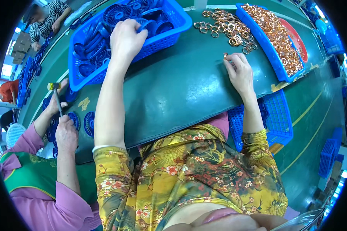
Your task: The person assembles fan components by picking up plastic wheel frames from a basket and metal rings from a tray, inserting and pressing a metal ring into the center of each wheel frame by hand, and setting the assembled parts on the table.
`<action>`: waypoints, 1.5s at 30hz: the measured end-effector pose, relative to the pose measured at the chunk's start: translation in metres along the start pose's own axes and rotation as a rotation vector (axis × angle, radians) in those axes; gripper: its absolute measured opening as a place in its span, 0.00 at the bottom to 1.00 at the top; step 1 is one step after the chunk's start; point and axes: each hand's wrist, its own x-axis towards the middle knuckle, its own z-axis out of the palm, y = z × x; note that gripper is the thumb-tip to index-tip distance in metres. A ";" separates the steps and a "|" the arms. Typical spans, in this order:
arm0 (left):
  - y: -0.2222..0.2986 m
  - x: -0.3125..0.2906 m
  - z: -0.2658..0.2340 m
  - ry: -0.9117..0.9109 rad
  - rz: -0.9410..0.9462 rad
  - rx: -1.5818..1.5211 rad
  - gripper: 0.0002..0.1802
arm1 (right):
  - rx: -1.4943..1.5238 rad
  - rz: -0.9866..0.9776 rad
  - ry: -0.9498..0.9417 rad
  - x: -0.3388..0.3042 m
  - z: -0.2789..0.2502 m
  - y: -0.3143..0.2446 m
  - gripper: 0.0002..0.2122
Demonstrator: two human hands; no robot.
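Note:
My left hand point(128, 40) reaches over the near rim of a blue plastic basket point(158, 43) at the upper left. Its fingers are closed on the edge of a blue round slotted part point(144, 26); other such parts point(117, 14) lie heaped around it. To the right, my right hand point(240, 71) is above the green tabletop point(173, 84), pinching a small copper-coloured ring point(225, 56) between thumb and forefinger. Just beyond it lies a loose spread of copper rings point(229, 27).
A long blue tray point(264, 46) full of copper rings stands at the right, partly over a red dish point(297, 42). At my left a co-worker holds a mallet point(54, 87) beside several blue round parts point(89, 124). Below the table edge sits another blue basket point(279, 119).

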 end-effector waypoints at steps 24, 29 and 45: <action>0.062 -0.178 0.004 0.018 -0.192 -1.233 0.12 | 0.247 -0.469 0.019 -0.029 0.018 -0.137 0.06; 0.053 -0.179 0.017 -0.001 -0.175 -1.146 0.11 | 0.265 -0.383 -0.042 -0.036 0.030 -0.136 0.05; 0.048 -0.177 0.004 -0.350 -0.443 -1.619 0.25 | 0.449 -0.468 -0.035 -0.036 0.025 -0.113 0.14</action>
